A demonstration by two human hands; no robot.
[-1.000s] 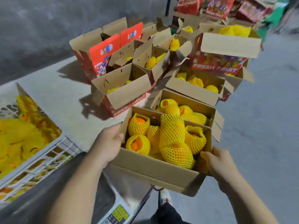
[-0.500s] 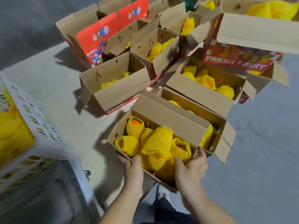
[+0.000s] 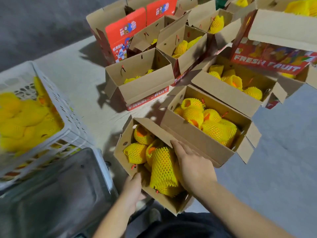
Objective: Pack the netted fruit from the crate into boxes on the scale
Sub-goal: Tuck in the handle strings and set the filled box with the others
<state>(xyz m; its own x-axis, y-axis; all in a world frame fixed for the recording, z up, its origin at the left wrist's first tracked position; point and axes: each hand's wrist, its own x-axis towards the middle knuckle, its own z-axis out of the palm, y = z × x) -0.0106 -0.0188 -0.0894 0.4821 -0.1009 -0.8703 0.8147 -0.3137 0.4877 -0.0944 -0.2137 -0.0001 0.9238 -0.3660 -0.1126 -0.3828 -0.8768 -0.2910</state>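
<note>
Both hands on the filled box (image 3: pixel 159 200): left hand (image 3: pixel 133 191) grips its near corner, right hand (image 3: pixel 192 162) lies flat inside | we've lowered it off the scale (image 3: pixel 56 191) to the floor beside earlier boxes | crate (image 3: pixel 56 107) awaits next.

crate (image 3: pixel 51 107) left, behind scale (image 3: pixel 56 189) | box (image 3: pixel 123 148) right of scale — more boxes (image 3: pixel 142 86) behind

free: floor strip (image 3: pixel 82 86) | blocked: crate (image 3: pixel 56 107) left, packed boxes (image 3: pixel 214 134) ahead
</note>
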